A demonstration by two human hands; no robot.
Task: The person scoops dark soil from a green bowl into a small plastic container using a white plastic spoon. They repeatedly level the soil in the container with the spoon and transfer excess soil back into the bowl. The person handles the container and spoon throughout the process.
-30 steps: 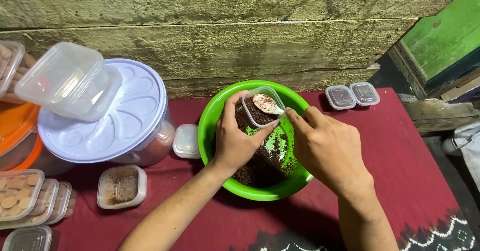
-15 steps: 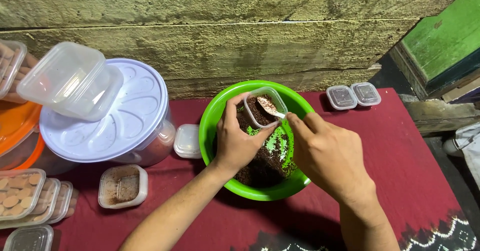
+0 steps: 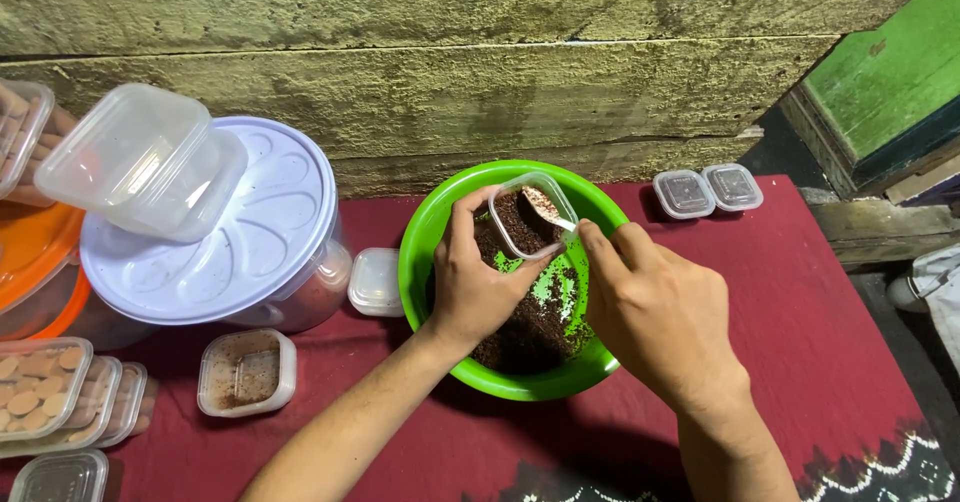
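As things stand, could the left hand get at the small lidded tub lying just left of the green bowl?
Probably not freely: the left hand is holding a small clear container over the green bowl. The lidded tub lies close, with nothing between.

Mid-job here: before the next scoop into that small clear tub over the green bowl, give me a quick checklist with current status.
1. Tub grip: left hand holds the small clear container by its side, above the green bowl. Ok.
2. Spoon: right hand holds a small spoon with its tip inside the container. Ok.
3. Spill catch: the container sits over the bowl, so falling brown crumbs should land inside. Ok.
4. Fill level: brown crumbs visible in the container; exact level is hard to judge. Cannot tell.
5. Supply: crumbs remain in the bowl. Ok.
6. Lid: a small lidded container lies left of the bowl; whether its lid fits this one, cannot tell.
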